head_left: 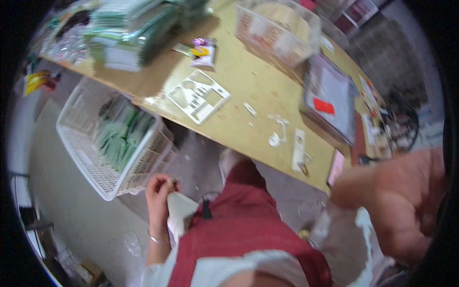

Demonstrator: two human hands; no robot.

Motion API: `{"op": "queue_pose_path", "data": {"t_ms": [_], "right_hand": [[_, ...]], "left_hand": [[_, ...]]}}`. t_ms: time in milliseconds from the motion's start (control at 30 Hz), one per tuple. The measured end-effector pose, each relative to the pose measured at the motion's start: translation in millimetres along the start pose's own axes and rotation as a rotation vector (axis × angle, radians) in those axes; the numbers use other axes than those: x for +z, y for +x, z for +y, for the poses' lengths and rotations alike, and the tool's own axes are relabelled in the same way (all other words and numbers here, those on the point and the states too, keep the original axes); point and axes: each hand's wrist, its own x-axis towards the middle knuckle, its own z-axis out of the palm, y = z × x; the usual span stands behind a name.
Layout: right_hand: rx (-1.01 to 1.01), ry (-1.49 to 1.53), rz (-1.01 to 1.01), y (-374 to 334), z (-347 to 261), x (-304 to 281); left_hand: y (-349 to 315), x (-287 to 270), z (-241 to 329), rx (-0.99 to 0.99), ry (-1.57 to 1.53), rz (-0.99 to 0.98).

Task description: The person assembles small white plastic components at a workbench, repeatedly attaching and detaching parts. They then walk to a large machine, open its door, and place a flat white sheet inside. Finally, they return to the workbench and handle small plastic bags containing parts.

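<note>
A head-worn fisheye faces down toward the nearby table (248, 86).

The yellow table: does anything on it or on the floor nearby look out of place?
Yes, mildly: small white pieces lie strewn loose on the yellow table near its edge, while the green packets are gathered in the white basket. What looks like clear plastic film lies on the floor, like litter. No spill shows.

Left hand (158, 189) (curled) near white plastic basket (143, 165).
</note>
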Motion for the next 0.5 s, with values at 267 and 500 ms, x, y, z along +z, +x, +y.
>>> {"op": "queue_pose_path", "data": {"t_ms": [267,500], "right_hand": [[0.332,-0.250,-0.220,18,49,63],[0.849,-0.386,-0.430,1,11,27]], "left_hand": [[79,32,131,0.061,-0.043,-0.152],[67,92,260,-0.095,0.019,-0.440]]}}
